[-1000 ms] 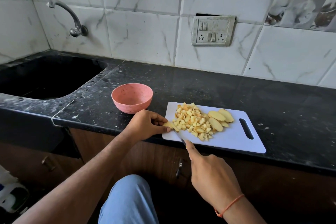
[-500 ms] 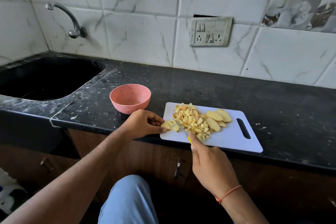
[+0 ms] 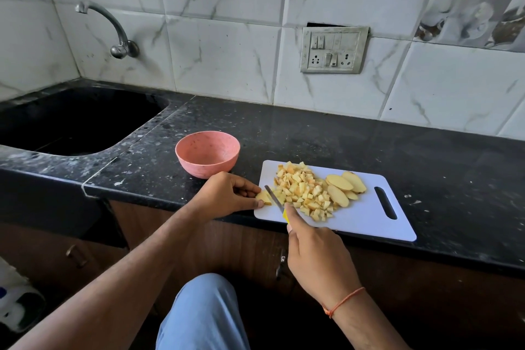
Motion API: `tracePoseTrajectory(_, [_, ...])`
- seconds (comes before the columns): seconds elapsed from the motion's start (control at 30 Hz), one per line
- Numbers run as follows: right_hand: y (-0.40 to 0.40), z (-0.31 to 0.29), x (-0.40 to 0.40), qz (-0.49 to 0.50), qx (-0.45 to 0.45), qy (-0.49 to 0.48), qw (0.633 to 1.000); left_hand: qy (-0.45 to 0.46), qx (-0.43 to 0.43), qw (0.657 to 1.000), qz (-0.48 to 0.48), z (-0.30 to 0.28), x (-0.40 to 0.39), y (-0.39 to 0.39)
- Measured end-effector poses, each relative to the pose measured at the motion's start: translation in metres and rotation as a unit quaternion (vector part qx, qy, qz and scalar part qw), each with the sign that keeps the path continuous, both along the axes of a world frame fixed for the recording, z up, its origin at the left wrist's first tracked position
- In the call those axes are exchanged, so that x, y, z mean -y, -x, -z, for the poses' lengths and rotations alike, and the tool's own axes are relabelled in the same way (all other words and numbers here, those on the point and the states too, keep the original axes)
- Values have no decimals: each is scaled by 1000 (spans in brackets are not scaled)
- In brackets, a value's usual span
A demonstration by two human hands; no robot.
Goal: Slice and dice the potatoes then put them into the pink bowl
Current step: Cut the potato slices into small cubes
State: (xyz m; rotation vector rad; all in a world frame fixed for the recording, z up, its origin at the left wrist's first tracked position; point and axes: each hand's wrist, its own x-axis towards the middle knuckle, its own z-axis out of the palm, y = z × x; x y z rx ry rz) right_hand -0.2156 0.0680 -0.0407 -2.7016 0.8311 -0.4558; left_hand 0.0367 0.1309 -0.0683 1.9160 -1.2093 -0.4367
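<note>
The right hand (image 3: 318, 258) is curled round the yellow handle of a knife (image 3: 275, 199), with the forefinger stretched along the top towards the blade. The blade points away and to the left, its edge down on a potato piece (image 3: 263, 198) at the near left corner of the white cutting board (image 3: 369, 219). The left hand (image 3: 224, 196) pinches that same piece between thumb and fingertips, just to the left of the blade, and its knuckles are bent over the board's left edge.

Right of the blade lies a heap of diced potato (image 3: 302, 190), spread across the left half of the board from the far edge nearly to the near edge. Touching the heap on its right are a few potato slices (image 3: 345, 185), lying flat and overlapping one another. Beyond them, at the right end of the board, is the slot handle.

The pink bowl (image 3: 207, 153) stands upright on the black counter (image 3: 341, 136), just to the left of the board's far corner and just beyond the left hand. No potato is seen in it.

Farther left the counter drops into a dark sink (image 3: 71, 119), with a metal tap (image 3: 113, 28) on the tiled wall above it. A switch and socket plate (image 3: 333, 50) is set in the wall beyond the board. An orange thread circles the right wrist, and a knee in blue cloth (image 3: 204, 312) shows below, between the two forearms.
</note>
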Motion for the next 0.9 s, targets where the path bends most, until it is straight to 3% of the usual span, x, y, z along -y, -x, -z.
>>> tracePoseTrajectory(0.9, [-25,-1,6,-27,-92,66,993,2,-16,999,-30,1,4,3])
